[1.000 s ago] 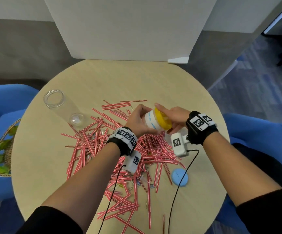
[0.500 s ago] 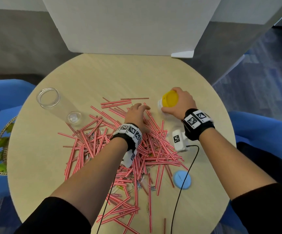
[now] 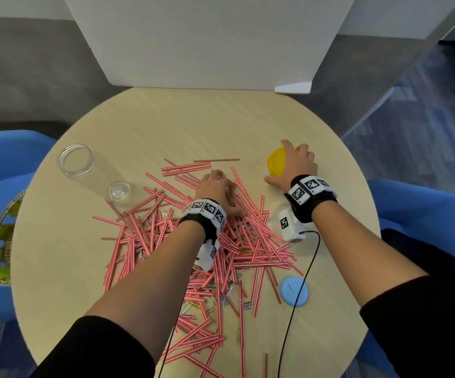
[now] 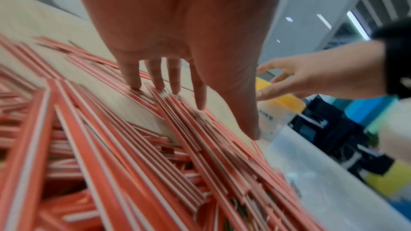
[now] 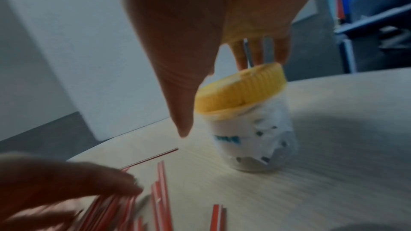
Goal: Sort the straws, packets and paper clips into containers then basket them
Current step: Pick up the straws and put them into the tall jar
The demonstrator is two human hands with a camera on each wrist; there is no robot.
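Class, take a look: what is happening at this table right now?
A person is sorting a mixed pile on a round table. The right hand rests on the yellow lid of a small jar standing apart from the pile. The left hand lies fingers spread on the straws. Paper clips lie at the pile's near edge, and a clear jar lies empty on its side.

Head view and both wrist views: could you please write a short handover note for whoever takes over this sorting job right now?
Left hand: open, fingers pressing flat on the straws.
Right hand: open over the yellow-lidded jar, thumb off it.
Done: that jar stands lidded on the table, apparently full of packets.
Left: straws and paper clips lie loose; clear jar is open and looks empty; blue lid lies beside the pile. Basketing not begun.
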